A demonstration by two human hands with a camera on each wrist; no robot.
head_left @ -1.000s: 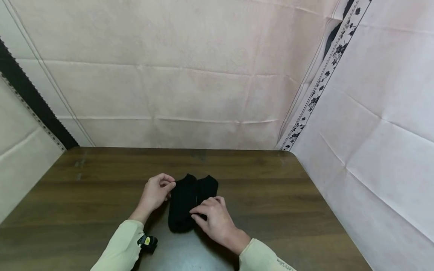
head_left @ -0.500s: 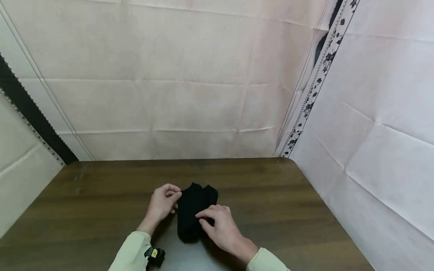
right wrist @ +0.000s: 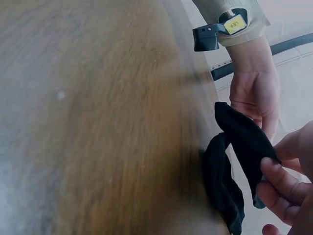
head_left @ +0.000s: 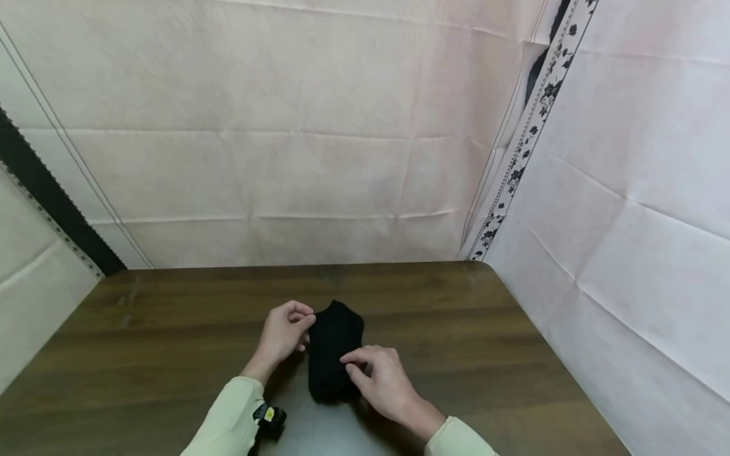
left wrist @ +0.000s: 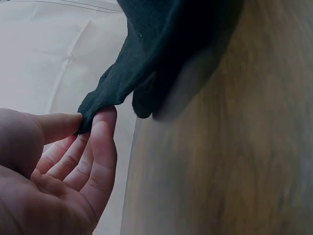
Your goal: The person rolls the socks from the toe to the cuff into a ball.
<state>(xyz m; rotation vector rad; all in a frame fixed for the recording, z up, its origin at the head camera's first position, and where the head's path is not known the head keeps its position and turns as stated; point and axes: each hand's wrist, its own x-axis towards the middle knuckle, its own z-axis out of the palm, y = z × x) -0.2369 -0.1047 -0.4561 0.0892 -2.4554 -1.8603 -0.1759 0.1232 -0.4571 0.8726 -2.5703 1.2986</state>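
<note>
1. Your left hand pinches a fold of the black socks between thumb and forefinger.
2. Your right hand grips their near edge over the wooden table.
3. Either thin pinch may slip, and the stacked socks would then slide apart.

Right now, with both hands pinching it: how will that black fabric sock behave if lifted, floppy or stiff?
Probably floppy: the black fabric sock stretches into a thin drawn-out tip where the left hand pinches it, and it folds and droops by the right hand. Likely light, since fingertip pinches raise its edges. Unlikely to roll or slide on the brown wooden table.
</note>
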